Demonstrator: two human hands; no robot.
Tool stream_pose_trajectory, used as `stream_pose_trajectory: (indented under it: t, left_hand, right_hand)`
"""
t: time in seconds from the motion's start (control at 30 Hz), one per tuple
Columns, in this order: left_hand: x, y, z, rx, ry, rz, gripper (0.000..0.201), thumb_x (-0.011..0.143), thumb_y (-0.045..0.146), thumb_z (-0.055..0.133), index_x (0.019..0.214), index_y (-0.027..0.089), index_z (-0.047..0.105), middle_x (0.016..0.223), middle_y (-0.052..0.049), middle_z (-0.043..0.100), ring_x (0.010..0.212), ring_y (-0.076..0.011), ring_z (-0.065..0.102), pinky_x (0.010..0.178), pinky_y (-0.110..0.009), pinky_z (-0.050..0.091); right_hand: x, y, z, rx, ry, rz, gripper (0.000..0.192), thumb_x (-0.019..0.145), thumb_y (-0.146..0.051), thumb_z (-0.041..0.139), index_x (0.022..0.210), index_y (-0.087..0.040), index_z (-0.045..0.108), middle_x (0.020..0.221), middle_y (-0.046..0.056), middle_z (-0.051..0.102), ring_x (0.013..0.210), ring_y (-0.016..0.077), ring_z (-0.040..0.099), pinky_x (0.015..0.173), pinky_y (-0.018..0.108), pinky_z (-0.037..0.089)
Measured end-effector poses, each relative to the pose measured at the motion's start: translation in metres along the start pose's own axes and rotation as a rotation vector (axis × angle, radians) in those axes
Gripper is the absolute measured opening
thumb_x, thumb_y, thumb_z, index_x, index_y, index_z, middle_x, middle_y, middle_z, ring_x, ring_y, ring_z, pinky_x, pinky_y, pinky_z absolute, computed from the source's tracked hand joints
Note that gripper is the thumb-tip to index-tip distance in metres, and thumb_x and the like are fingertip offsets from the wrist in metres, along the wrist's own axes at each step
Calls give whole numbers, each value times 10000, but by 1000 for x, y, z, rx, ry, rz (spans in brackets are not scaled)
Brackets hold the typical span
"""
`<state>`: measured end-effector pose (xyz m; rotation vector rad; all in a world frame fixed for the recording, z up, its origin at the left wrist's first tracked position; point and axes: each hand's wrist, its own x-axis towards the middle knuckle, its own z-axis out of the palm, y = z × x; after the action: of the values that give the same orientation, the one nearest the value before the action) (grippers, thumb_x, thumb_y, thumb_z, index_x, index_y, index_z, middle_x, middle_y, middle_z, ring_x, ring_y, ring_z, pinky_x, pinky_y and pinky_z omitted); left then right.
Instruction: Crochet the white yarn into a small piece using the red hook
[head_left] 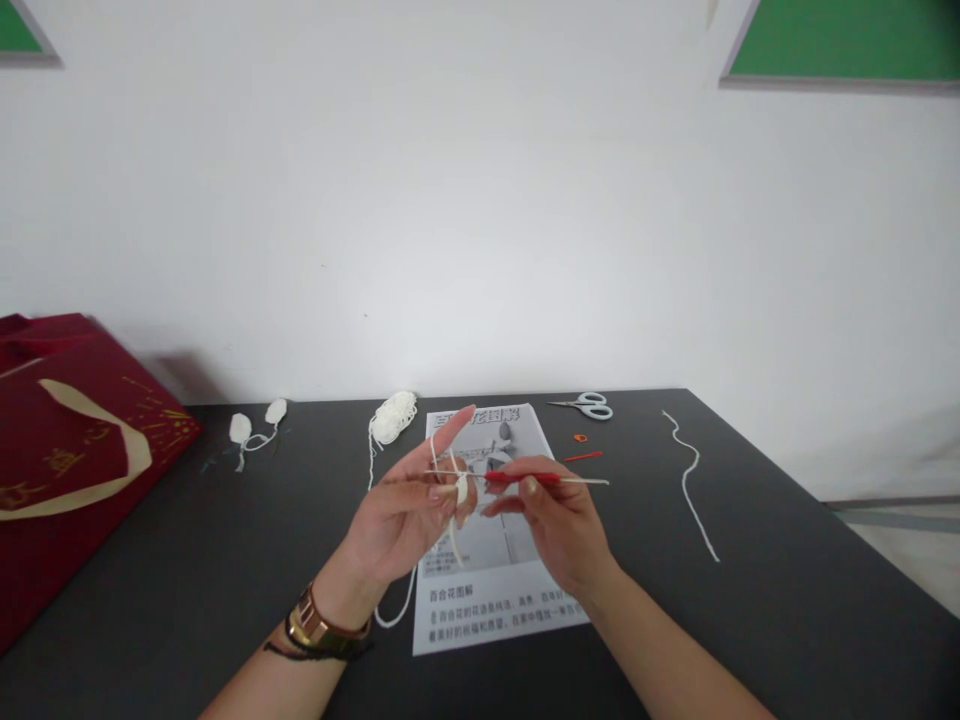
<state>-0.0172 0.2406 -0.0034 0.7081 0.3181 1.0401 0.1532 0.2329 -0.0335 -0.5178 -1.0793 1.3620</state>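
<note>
Both hands are raised above the near middle of a dark grey tabletop. A slim crochet hook with a red handle is gripped between thumb and fingers of the right hand, with the shaft lying level and its metal tip directed toward the left hand. A small white crocheted piece is pinched at the left fingertips, and the left index finger is extended upward with a strand of white yarn carried over it; the strand is seen to hang down in a loop beside the left wrist, where a gold-coloured watch is worn. A printed white instruction sheet is laid flat directly beneath the hands. A small ball of white yarn is placed just beyond the sheet's far left corner. Two small white crocheted petals are noted further left, near a dark red paper bag. Pale-handled scissors, a small orange ring marker and a loose length of white yarn are found to the right.
</note>
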Motion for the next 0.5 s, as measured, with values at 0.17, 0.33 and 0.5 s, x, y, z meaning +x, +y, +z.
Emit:
stream_pose_trajectory:
  t: [0.17,0.33,0.5]
  left_hand:
    - [-2,-1,-1,77,-100,-40,695,687,50,604,1359,169,469,630,-6,565,569,-146,537,536,-254,374]
    - [-3,-1,-3,119,-161,-52,689,691,61,605,1361,144,467,636,-17,580,542,-142,525,500,-254,369]
    - [-4,1,-4,173,-170,-42,684,693,65,621,1356,146,474,614,1,543,519,-124,485,488,-251,373]
  right_hand:
    - [3,-2,0,263,-18,204,167,800,-370,675,808,-204,692,744,8,680,639,125,609,577,283,585]
    - [3,-9,-1,270,-45,190,170,819,-342,659,784,-179,690,736,7,676,570,101,597,581,266,571]
    - [4,-16,-3,174,-48,125,169,815,-349,659,773,-190,696,698,8,664,581,122,604,589,273,538]
